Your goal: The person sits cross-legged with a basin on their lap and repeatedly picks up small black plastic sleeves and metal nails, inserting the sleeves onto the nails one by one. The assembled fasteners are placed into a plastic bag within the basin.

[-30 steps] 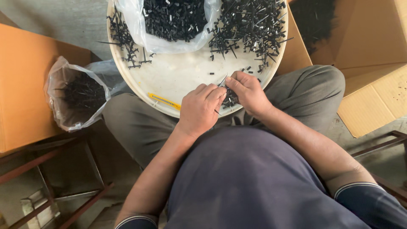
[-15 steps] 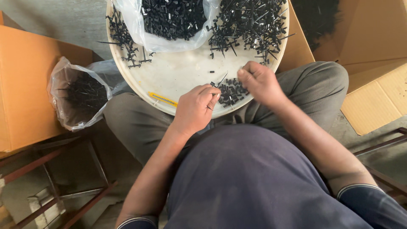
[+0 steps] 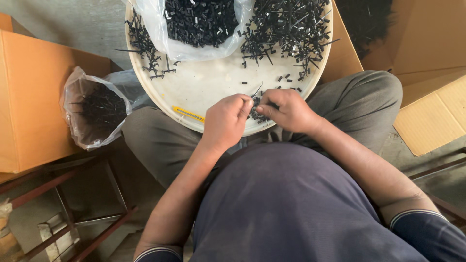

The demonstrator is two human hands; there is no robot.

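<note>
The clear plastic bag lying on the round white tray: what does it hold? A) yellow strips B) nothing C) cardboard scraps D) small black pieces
D: the clear plastic bag at the far edge of the round white tray is filled with small black pieces.

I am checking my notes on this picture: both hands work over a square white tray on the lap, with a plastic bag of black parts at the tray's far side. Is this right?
Not quite: the head view shows the tray is round, not square. The rest holds: the left hand and right hand work over it on the lap, and the plastic bag of black parts lies at its far side.
</note>
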